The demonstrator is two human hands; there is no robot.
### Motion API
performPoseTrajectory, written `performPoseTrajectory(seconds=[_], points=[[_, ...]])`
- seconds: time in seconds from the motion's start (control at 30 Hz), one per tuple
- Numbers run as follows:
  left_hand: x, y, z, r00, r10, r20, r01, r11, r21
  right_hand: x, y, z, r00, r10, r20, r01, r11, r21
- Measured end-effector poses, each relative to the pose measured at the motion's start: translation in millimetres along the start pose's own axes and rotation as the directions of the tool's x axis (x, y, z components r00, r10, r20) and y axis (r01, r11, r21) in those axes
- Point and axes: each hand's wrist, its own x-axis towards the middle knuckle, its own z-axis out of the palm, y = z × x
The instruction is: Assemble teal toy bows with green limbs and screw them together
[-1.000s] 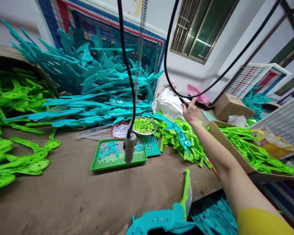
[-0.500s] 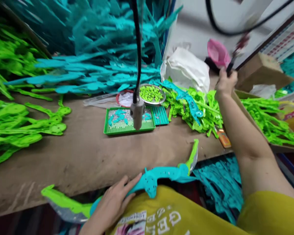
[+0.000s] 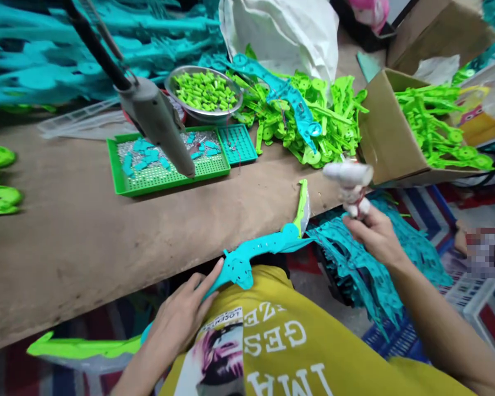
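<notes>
My left hand [image 3: 181, 316] lies with fingers stretched out on a long teal plastic piece [image 3: 258, 253] with green tips that rests across my lap below the table edge. My right hand [image 3: 373, 234] is closed around a small white tool [image 3: 348, 179], blurred by motion, held up beside the table's near right corner. A grey screwdriver [image 3: 159, 124] hangs on a black cable over a green tray [image 3: 121, 187] of small teal parts and screws.
A metal bowl [image 3: 204, 91] of green bits and a small teal tray [image 3: 237, 143] sit behind. Green parts [image 3: 309, 124] pile beside a cardboard box [image 3: 385, 137] of more. Teal parts [image 3: 45, 60] heap at the back, others [image 3: 375, 275] below the table.
My right hand came down from the black cable at the back and now holds a white tool near the table edge. The view tilted down; the hanging screwdriver swung.
</notes>
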Motion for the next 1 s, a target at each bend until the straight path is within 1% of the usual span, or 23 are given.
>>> performPoseTrajectory(seconds=[0.07,0.13,0.23,0.33,0.4,0.5,0.6,0.63,0.67,0.77,0.8,0.83,0.9,0.93,0.97,1.0], points=[[-3.2,0.9,2.3,1.0,0.012,0.009,-0.012,1.0,0.001,-23.2,23.8,0.6,0.99,0.127,0.059,-0.123,0.99,-0.066],[-7.3,-0.6,4.8,0.999,0.036,0.03,-0.036,0.999,-0.003,-40.1,43.1,3.3,0.976,0.206,0.07,-0.195,0.971,-0.135],[-13.8,-1.8,8.1,0.998,0.041,0.054,-0.042,0.999,0.014,-54.1,65.0,11.4,0.973,0.222,0.058,-0.202,0.949,-0.241],[-17.8,3.1,10.2,0.999,-0.006,0.05,0.004,0.999,0.047,-56.3,76.7,20.1,0.976,0.206,0.066,-0.177,0.937,-0.302],[-18.5,8.3,10.8,0.999,-0.04,0.033,0.038,0.998,0.059,-53.9,76.8,22.6,0.975,0.201,0.09,-0.162,0.931,-0.327],[-17.7,13.4,10.7,0.997,-0.072,0.03,0.071,0.997,0.03,-49.7,67.8,20.2,0.977,0.187,0.101,-0.143,0.931,-0.335],[-15.9,12.6,10.7,0.995,-0.092,0.049,0.093,0.996,-0.015,-47.0,59.4,16.3,0.992,0.126,-0.009,-0.123,0.947,-0.297],[-15.3,11.4,10.9,0.994,-0.098,0.057,0.099,0.995,-0.024,-45.8,58.6,15.9,0.994,0.11,-0.025,-0.113,0.951,-0.289],[-14.7,10.1,11.0,0.993,-0.104,0.063,0.106,0.994,-0.031,-44.0,58.7,15.8,0.994,0.105,-0.012,-0.104,0.951,-0.29],[-12.7,7.6,10.0,0.99,-0.118,0.074,0.121,0.992,-0.045,-35.4,61.0,16.8,0.982,0.148,0.119,-0.101,0.937,-0.334],[-12.1,7.7,9.0,0.99,-0.121,0.079,0.125,0.991,-0.05,-31.8,61.4,17.1,0.98,0.158,0.125,-0.108,0.934,-0.34],[-11.7,8.2,7.7,0.989,-0.124,0.085,0.129,0.99,-0.055,-27.9,61.5,17.6,0.985,0.151,0.084,-0.115,0.937,-0.33],[-11.2,9.8,4.4,0.987,-0.131,0.096,0.137,0.989,-0.063,-19.5,61.4,19.2,0.992,0.106,-0.069,-0.122,0.95,-0.289],[-11.1,10.3,2.7,0.986,-0.134,0.099,0.141,0.988,-0.064,-14.9,61.6,20.3,0.99,0.094,-0.106,-0.121,0.952,-0.281],[-10.9,10.5,1.1,0.986,-0.136,0.1,0.143,0.988,-0.065,-10.0,62.0,21.4,0.99,0.098,-0.1,-0.123,0.949,-0.29],[-10.5,10.1,-0.5,0.985,-0.135,0.103,0.142,0.988,-0.065,-4.8,62.6,22.2,0.992,0.112,-0.057,-0.124,0.941,-0.315]])
